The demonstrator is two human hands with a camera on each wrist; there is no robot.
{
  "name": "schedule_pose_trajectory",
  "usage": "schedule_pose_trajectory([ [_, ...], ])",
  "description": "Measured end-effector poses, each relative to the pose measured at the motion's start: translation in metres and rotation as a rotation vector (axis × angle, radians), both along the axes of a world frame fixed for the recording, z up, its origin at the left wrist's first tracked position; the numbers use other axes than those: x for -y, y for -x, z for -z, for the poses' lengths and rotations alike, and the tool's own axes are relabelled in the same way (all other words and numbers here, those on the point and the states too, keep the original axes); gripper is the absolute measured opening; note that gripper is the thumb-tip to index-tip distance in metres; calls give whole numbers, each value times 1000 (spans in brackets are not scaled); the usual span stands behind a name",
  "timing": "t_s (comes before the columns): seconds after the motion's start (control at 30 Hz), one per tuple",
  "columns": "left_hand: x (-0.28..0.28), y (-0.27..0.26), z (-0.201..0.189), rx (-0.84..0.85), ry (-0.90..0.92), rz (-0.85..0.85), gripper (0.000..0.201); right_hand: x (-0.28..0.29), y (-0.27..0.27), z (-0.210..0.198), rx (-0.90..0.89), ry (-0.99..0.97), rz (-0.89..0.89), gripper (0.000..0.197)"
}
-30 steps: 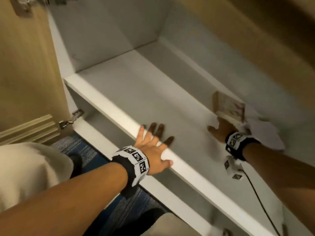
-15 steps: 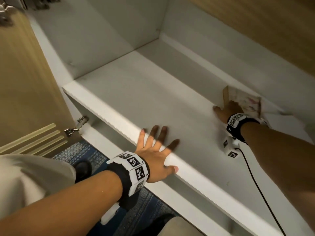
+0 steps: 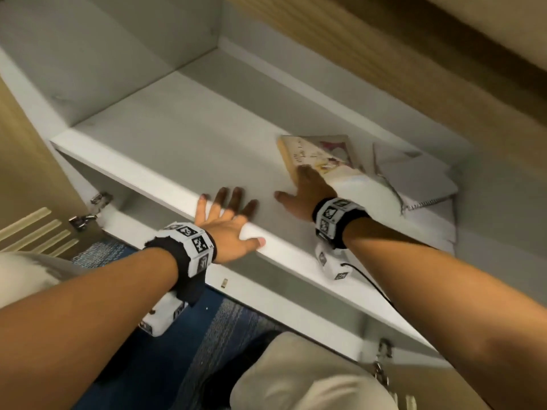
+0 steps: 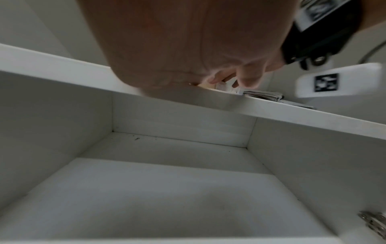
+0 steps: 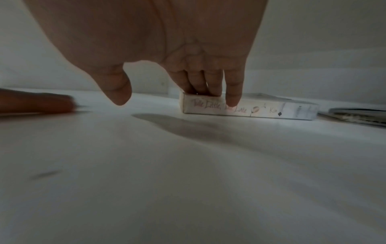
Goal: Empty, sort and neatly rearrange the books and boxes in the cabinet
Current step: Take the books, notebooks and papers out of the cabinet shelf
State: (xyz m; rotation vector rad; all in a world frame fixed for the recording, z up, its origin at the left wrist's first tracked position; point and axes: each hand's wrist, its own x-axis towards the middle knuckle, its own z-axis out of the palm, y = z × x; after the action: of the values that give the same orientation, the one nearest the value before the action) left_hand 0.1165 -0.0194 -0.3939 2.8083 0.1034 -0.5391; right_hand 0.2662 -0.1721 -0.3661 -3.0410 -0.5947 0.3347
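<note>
One book now lies flat under right hand; two hands on shelf.

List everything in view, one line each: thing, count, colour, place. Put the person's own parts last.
paperback book: 1, cream cover with pink drawing, flat on the upper shelf under the right hand's fingers.
spiral notebook: 1, white, flat on the shelf right of the book.
loose papers: several, white, under the notebook.
upper shelf: 1, white, across the cabinet.
lower compartment: 1, white, below the shelf.
cabinet door: 1, wood-tone, open at left.
hinges: at least 3, metal, on the cabinet sides.
carpet: blue, on the floor.
left hand: fingers spread, resting on the shelf's front edge.
right hand: fingers on the book's near edge.
</note>
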Motion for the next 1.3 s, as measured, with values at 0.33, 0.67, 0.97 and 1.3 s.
schedule_pose_trajectory([
  [0.33, -2, -7, -7, 150, 306, -257, 112, 5, 97, -30, -211, -420, -144, 51],
  [0.67, -20, -23, -2, 330, 254, -259, 69, 60, 34, -26, -128, -149, 251, 39],
  [0.97, -14, -26, -15, 289, 395, -708, 65, 27, 67, -49, -29, -403, 89, 33],
  [1.3, 14, -25, -9, 153, 310, -444, 101, 39, 51, -24, -193, -226, 149, 45],
])
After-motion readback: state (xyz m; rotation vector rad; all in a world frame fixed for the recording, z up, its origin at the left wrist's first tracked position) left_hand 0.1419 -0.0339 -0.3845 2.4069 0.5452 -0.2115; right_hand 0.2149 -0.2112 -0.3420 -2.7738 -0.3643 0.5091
